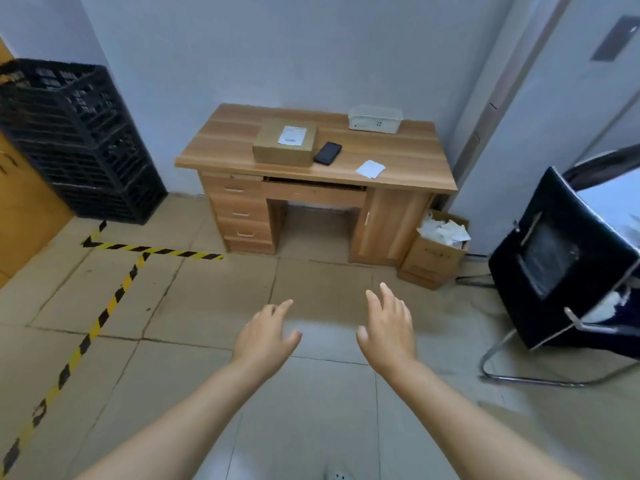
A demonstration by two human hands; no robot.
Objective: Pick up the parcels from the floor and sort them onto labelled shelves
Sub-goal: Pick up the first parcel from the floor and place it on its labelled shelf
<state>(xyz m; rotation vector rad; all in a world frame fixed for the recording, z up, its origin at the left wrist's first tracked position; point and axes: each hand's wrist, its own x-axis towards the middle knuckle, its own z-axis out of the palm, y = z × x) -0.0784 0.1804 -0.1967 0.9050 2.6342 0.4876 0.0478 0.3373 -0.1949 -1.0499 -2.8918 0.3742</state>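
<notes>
A brown cardboard parcel (284,147) with a white label lies on the wooden desk (408,161) ahead. My left hand (265,336) and my right hand (389,323) are both stretched out in front of me over the tiled floor, palms down, fingers spread, holding nothing. They hover well short of the desk. No parcel shows on the floor in this view, and no shelves are in sight.
On the desk lie a black phone (328,153), a white paper slip (370,168) and a white basket (375,118). Stacked black crates (79,140) stand left, a paper-filled carton (434,252) and a black chair (561,265) right. Yellow-black tape (114,299) marks the floor.
</notes>
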